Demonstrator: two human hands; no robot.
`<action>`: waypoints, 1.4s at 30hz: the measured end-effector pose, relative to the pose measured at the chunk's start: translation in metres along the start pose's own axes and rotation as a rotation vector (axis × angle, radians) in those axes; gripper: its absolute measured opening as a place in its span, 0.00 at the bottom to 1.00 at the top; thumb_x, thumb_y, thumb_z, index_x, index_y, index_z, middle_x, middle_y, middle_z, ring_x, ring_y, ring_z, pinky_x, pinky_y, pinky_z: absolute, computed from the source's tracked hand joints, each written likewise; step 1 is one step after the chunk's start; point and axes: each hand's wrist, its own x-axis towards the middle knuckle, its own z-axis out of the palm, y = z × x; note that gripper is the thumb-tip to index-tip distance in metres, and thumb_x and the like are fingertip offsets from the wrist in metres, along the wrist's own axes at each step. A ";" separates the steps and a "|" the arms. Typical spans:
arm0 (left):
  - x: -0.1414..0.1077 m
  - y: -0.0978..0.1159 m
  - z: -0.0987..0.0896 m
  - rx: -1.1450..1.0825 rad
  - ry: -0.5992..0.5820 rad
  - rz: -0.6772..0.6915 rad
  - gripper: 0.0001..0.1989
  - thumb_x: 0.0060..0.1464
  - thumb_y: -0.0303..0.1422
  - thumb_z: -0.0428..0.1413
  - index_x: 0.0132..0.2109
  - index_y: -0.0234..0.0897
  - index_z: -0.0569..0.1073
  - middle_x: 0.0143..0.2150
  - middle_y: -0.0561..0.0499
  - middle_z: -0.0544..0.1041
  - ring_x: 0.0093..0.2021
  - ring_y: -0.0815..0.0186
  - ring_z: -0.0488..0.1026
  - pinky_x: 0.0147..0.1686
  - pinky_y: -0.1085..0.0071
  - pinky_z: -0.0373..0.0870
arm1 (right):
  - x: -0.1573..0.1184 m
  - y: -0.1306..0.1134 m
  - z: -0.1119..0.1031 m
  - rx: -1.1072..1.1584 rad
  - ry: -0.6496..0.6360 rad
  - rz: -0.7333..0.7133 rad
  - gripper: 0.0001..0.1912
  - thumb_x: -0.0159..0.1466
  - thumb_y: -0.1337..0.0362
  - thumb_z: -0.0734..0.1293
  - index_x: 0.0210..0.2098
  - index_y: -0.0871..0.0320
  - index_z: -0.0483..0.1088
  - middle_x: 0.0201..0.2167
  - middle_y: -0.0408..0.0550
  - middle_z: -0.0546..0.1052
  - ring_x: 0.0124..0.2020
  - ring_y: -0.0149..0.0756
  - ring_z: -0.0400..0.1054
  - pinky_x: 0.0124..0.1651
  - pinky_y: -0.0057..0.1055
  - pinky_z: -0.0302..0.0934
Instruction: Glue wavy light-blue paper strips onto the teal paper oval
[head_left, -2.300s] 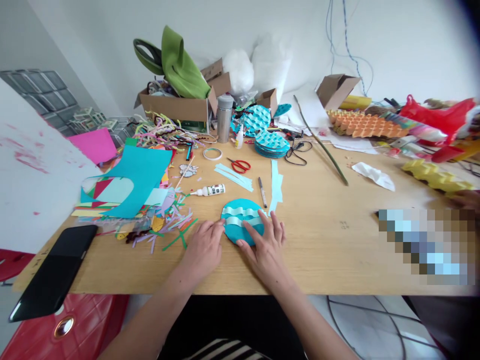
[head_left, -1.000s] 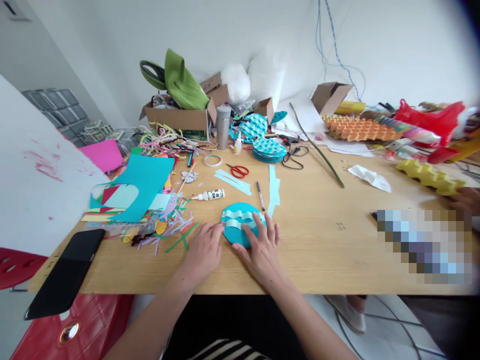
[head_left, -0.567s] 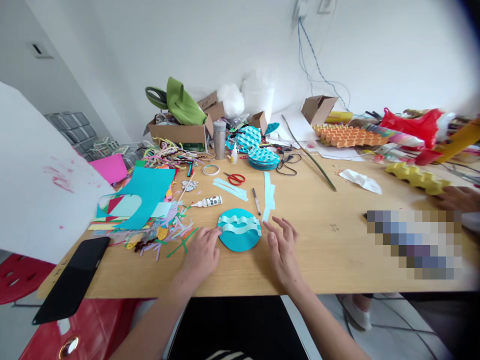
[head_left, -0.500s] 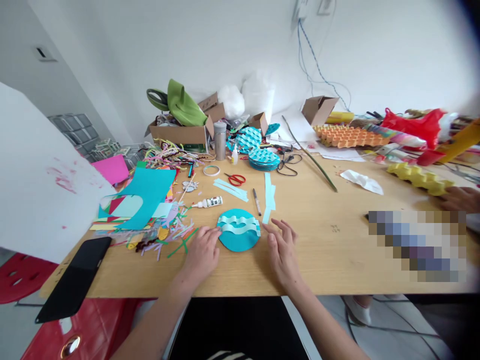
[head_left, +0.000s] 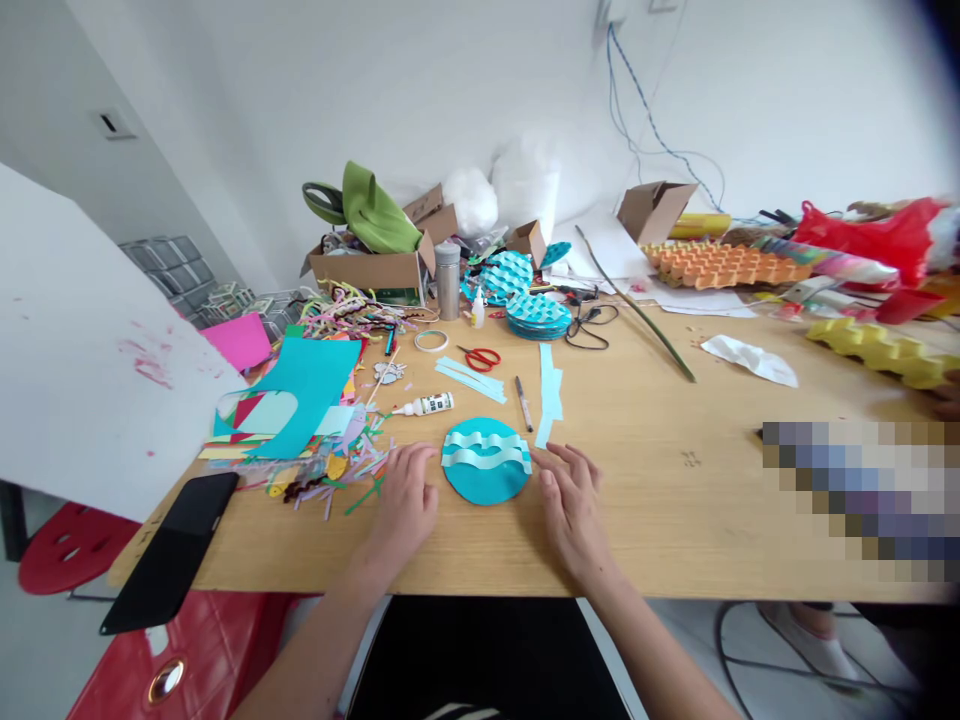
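Observation:
A round blue disc (head_left: 487, 488) lies flat on the wooden table, with wavy pale-blue paper strips (head_left: 486, 458) across its upper half. My left hand (head_left: 407, 500) rests on the table just left of the disc, fingers loosely bent and holding nothing. To the disc's right, my right hand (head_left: 571, 500) lies with fingers apart, holding nothing, its fingertips near the disc's edge. Flat pale-blue strips lie behind the disc, one group (head_left: 470, 380) to the left and another (head_left: 550, 395) to the right. Between them is a pen (head_left: 523, 404).
A glue bottle (head_left: 426, 405), red scissors (head_left: 480, 357) and a tape roll (head_left: 431, 341) sit behind the disc. Paper scraps and a black phone (head_left: 171, 552) are at left. Wavy-topped discs (head_left: 538, 318) are stacked at the back. Part of another person's hand (head_left: 948, 396) shows at far right.
My left hand has moved off the disc's left edge, leaving a small gap. The whole view has shifted, so things appear a little farther right.

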 end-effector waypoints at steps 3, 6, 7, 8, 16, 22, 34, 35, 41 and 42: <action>-0.003 0.021 -0.006 -0.015 -0.025 0.088 0.28 0.47 0.15 0.45 0.56 0.35 0.63 0.54 0.44 0.71 0.54 0.58 0.66 0.56 0.57 0.66 | -0.001 -0.001 0.000 -0.017 -0.006 -0.022 0.19 0.71 0.60 0.53 0.51 0.54 0.71 0.54 0.54 0.66 0.60 0.48 0.53 0.59 0.55 0.55; -0.006 0.048 -0.003 0.043 -0.217 0.157 0.27 0.51 0.18 0.45 0.59 0.36 0.60 0.57 0.43 0.71 0.52 0.58 0.69 0.52 0.59 0.70 | -0.002 -0.003 -0.001 -0.051 -0.028 -0.078 0.18 0.71 0.61 0.54 0.53 0.55 0.70 0.56 0.55 0.64 0.62 0.49 0.51 0.60 0.55 0.54; -0.007 0.055 0.001 0.067 -0.260 0.158 0.27 0.52 0.19 0.45 0.59 0.35 0.60 0.55 0.43 0.73 0.51 0.57 0.71 0.50 0.59 0.71 | -0.003 -0.004 -0.001 -0.068 -0.038 -0.101 0.18 0.71 0.61 0.54 0.54 0.55 0.69 0.57 0.56 0.63 0.62 0.50 0.50 0.60 0.55 0.53; -0.007 0.061 0.005 0.086 -0.292 0.155 0.26 0.53 0.19 0.45 0.59 0.34 0.60 0.55 0.42 0.74 0.50 0.57 0.72 0.49 0.59 0.72 | -0.003 -0.005 -0.001 -0.087 -0.049 -0.123 0.18 0.71 0.61 0.54 0.55 0.55 0.68 0.58 0.56 0.62 0.63 0.50 0.49 0.61 0.55 0.53; -0.003 0.068 0.030 0.186 -0.386 0.084 0.16 0.59 0.22 0.45 0.54 0.34 0.64 0.63 0.38 0.67 0.53 0.56 0.73 0.42 0.63 0.76 | -0.004 -0.011 -0.002 -0.203 -0.119 -0.170 0.20 0.70 0.58 0.56 0.59 0.55 0.65 0.61 0.57 0.58 0.64 0.54 0.47 0.61 0.58 0.51; -0.004 0.067 0.032 0.191 -0.409 0.066 0.15 0.60 0.23 0.46 0.54 0.34 0.64 0.65 0.40 0.64 0.54 0.56 0.73 0.43 0.63 0.76 | -0.003 -0.011 0.000 -0.220 -0.141 -0.155 0.20 0.70 0.57 0.56 0.59 0.52 0.65 0.62 0.56 0.58 0.64 0.54 0.47 0.61 0.58 0.50; -0.002 0.066 0.032 0.144 -0.408 0.051 0.15 0.60 0.24 0.45 0.53 0.34 0.64 0.65 0.38 0.65 0.55 0.56 0.72 0.44 0.62 0.75 | -0.002 -0.013 -0.001 -0.237 -0.183 -0.176 0.21 0.70 0.57 0.56 0.59 0.54 0.65 0.62 0.57 0.57 0.65 0.55 0.45 0.62 0.58 0.48; -0.002 0.066 0.032 0.145 -0.411 0.050 0.15 0.60 0.24 0.45 0.53 0.34 0.64 0.65 0.38 0.65 0.55 0.57 0.72 0.44 0.62 0.75 | -0.002 -0.013 -0.001 -0.239 -0.185 -0.178 0.21 0.70 0.57 0.56 0.59 0.54 0.65 0.62 0.57 0.57 0.65 0.55 0.45 0.62 0.58 0.48; -0.002 0.067 0.031 0.140 -0.410 0.059 0.15 0.60 0.24 0.45 0.53 0.33 0.64 0.64 0.37 0.65 0.54 0.56 0.73 0.43 0.62 0.76 | -0.001 -0.014 0.000 -0.268 -0.213 -0.172 0.21 0.69 0.55 0.55 0.57 0.53 0.67 0.63 0.57 0.57 0.66 0.56 0.44 0.62 0.59 0.47; -0.002 0.067 0.031 0.137 -0.409 0.058 0.14 0.60 0.25 0.45 0.53 0.33 0.64 0.64 0.37 0.65 0.54 0.55 0.73 0.44 0.61 0.76 | -0.001 -0.014 0.001 -0.278 -0.218 -0.171 0.21 0.69 0.55 0.55 0.56 0.53 0.68 0.63 0.57 0.57 0.66 0.56 0.44 0.62 0.59 0.46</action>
